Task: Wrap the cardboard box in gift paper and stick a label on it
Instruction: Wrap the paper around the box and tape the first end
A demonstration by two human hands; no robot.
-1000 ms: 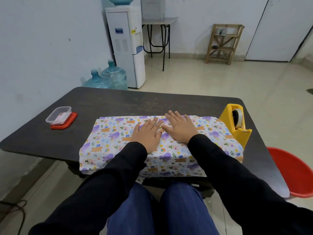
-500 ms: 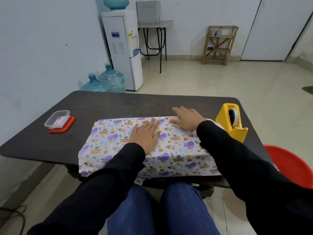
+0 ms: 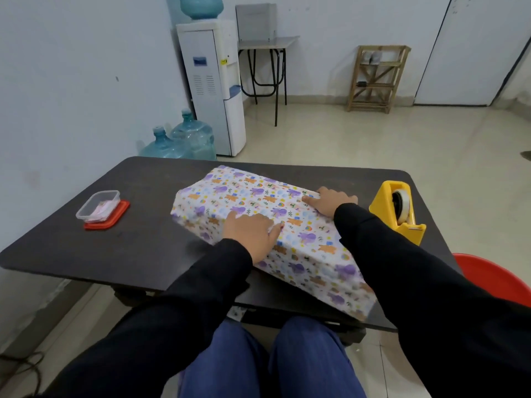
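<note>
The box (image 3: 253, 196), covered in white gift paper printed with purple and orange animals, lies slantwise on the dark table (image 3: 138, 248), one end far left, the other at the near right edge. My left hand (image 3: 250, 234) rests flat on the box's near-left long edge. My right hand (image 3: 330, 202) lies with straight fingers on the far-right long edge. A small clear container (image 3: 99, 206) with pink slips inside sits on its red lid at the table's left.
A yellow tape dispenser (image 3: 396, 208) stands right of the box near the table's right edge. A red basin (image 3: 494, 280) sits on the floor at the right. Behind the table are water bottles (image 3: 184, 139) and a water dispenser (image 3: 212, 87).
The wrapped box has swung from lying across the table to a slant, its left end now further away. My right hand slid to the box's right edge, my left to its near-left edge.
</note>
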